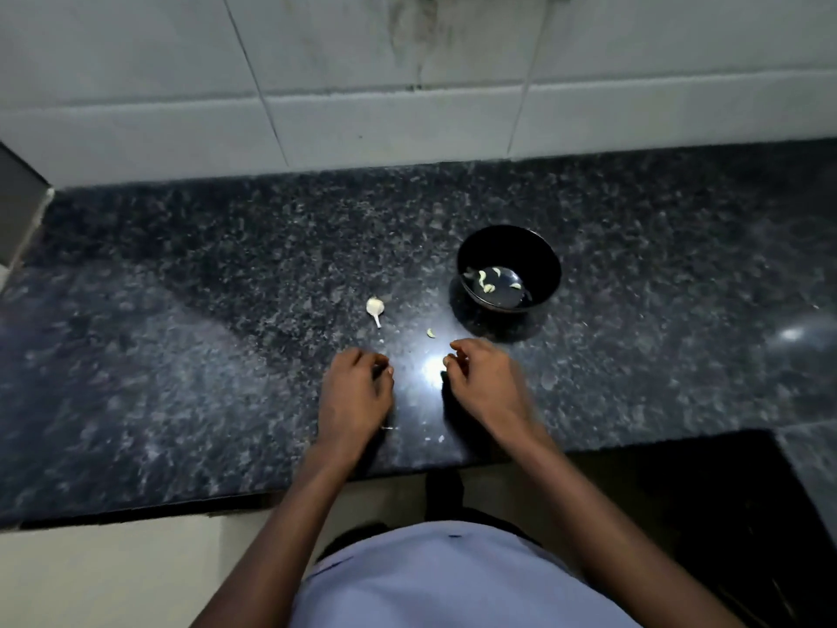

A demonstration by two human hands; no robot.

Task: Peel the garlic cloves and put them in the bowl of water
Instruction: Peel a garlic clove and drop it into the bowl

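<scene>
1. Stood at a dark speckled countertop (181, 310), with a pale tiled wall (362, 83) behind it.
2. Left hand (355, 396) lay on the counter near the front edge, knuckles up, fingers curled under; whether anything sat inside that curl could not be told, since the fingertips were hidden and blurred.
3. Right hand (487, 383) lay just to the right of the left, apart from it, fingers likewise curled toward the palm; thumb and forefinger seemed drawn together, but any clove or peel between them could not be made out.
4. Between the two hands shone a bright reflection of light on the stone.
5. Black bowl (509, 269) stood upright beyond the right hand, near it but not touching.
6. Inside the bowl lay shallow water with several pale peeled cloves (488, 283) in it.
7. One small pale garlic piece (430, 333) lay on the counter between the bowl and the hands, clear of both.
8. Remaining garlic bulb (375, 306), white with a short stalk pointing toward the person, lay beyond the left hand, to the left of the bowl and well apart from it.
9. A few tiny white flecks (435, 439) lay on the counter near the front edge, between the wrists.
10. Light blue shirt (444, 577) filled the bottom of the view.
</scene>
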